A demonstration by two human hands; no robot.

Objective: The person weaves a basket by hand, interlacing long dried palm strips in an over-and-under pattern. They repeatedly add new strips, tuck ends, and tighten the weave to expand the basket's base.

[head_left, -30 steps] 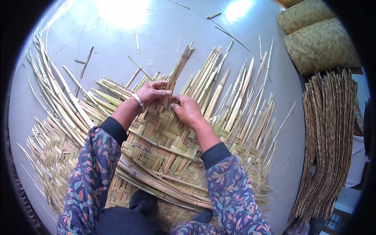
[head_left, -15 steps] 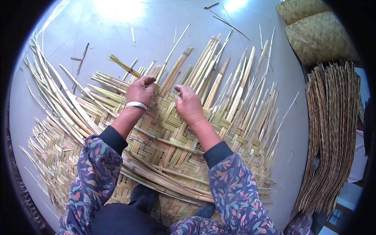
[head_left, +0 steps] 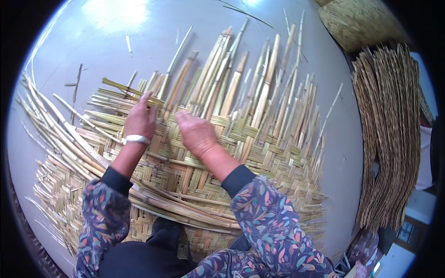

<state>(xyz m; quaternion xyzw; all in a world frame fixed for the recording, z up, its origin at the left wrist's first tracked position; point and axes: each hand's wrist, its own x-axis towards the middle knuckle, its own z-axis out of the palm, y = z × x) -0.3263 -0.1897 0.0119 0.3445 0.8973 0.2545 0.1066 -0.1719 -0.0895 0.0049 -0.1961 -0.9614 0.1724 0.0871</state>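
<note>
Hands point(head_left: 140, 118) point(head_left: 197, 132) press the mat's point(head_left: 259, 153) woven edge, bare floor point(head_left: 92, 41) beyond.

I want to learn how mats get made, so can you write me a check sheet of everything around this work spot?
Surface: smooth grey floor, glare at the top.
Job's things: part-woven mat; loose strips fan out past its woven edge.
Clutter: stray slivers on the floor, upper left.
Hands: left hand and right hand both press flat on the mat where the weaving ends; white bracelet on the left wrist.
Cables: nothing seen.
Surroundings: stack of woven sheets at right; a woven mat at top right.
</note>
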